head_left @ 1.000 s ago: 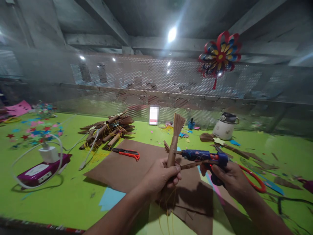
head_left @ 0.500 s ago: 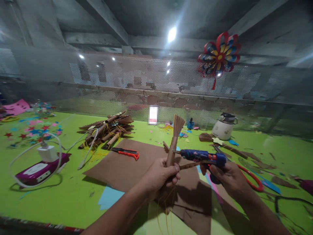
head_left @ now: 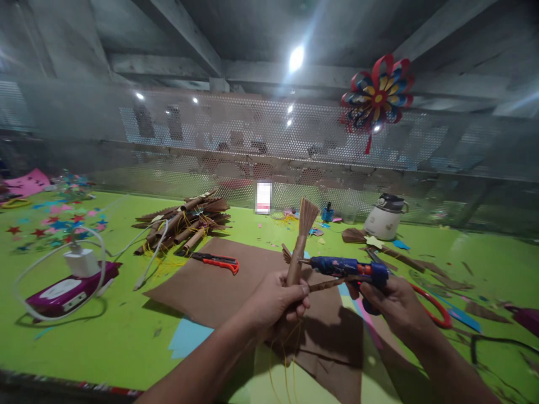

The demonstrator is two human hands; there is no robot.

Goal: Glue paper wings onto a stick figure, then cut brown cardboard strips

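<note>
My left hand is closed around a brown paper roll standing nearly upright, its top fanned out in pleats. Yellow threads dangle below that hand. In my right hand is a blue hot glue gun, its nozzle at the side of the roll; whether the tip touches the paper I cannot tell. A narrow brown paper strip runs from the left fingers toward the right hand, under the gun. Beneath both hands lies a large brown paper sheet.
An orange box cutter lies on the sheet. Left of it are a pile of similar paper rolls, a purple power strip with a white charger, and paper stars. To the right are a white kettle-shaped jug and red-handled scissors.
Almost nothing differs. Both hands keep the same hold, and the glue gun's nozzle stays at the roll, with only a slight shift of the view.
</note>
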